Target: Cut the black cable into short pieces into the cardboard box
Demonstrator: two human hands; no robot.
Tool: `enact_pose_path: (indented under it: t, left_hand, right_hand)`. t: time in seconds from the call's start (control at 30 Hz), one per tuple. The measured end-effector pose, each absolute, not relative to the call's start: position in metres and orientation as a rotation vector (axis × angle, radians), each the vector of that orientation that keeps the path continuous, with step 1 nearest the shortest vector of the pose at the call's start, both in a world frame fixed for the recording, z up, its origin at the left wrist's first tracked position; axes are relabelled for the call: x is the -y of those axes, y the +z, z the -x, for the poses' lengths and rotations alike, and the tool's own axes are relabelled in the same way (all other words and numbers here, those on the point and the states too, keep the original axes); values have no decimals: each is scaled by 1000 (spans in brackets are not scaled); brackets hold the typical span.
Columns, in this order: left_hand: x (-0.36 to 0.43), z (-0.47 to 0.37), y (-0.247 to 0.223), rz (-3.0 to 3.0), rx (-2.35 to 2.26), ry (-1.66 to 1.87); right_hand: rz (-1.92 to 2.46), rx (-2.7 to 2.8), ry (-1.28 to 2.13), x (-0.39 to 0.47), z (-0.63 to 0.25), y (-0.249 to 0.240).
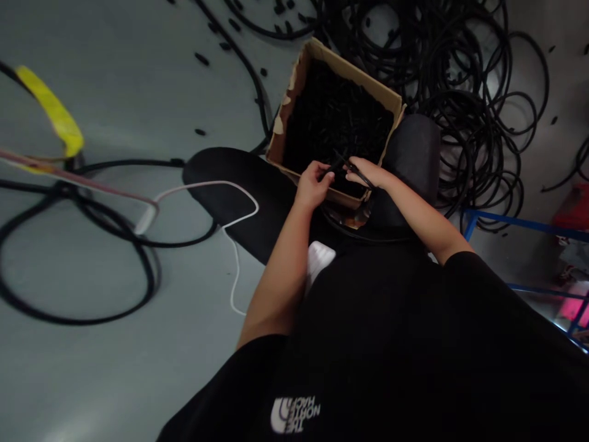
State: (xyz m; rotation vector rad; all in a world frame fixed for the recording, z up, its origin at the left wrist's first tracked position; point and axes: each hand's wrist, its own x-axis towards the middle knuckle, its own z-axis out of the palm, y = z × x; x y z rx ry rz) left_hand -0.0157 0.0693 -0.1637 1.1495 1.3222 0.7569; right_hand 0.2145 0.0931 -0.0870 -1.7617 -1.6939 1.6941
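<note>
My left hand is closed with its fingertips pinching a length of black cable over the near side of an open cardboard box. Just right of it, my right hand curls around dark scissors; the blades are hard to tell from the black background. The two hands nearly meet where the scissors and cable cross. Many short black pieces fill the box, which stands between my knees.
Tangled black cable coils cover the floor at the upper right. A yellow-taped loop and a white cord lie left. A white device rests by my lap. A blue metal frame stands right. Short black pieces are scattered around.
</note>
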Motion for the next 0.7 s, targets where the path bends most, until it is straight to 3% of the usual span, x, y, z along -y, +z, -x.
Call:
enact_pose_path:
  t: [0.5,0.7]
  left_hand:
    - [-70,14,-168,-1297,-1390,663]
    - [-69,17,-178,-1218,-1467,738]
  right_hand:
    - [1893,1590,1720,-91,-201,-85]
    - [1947,1744,1553,-88,-196,-82]
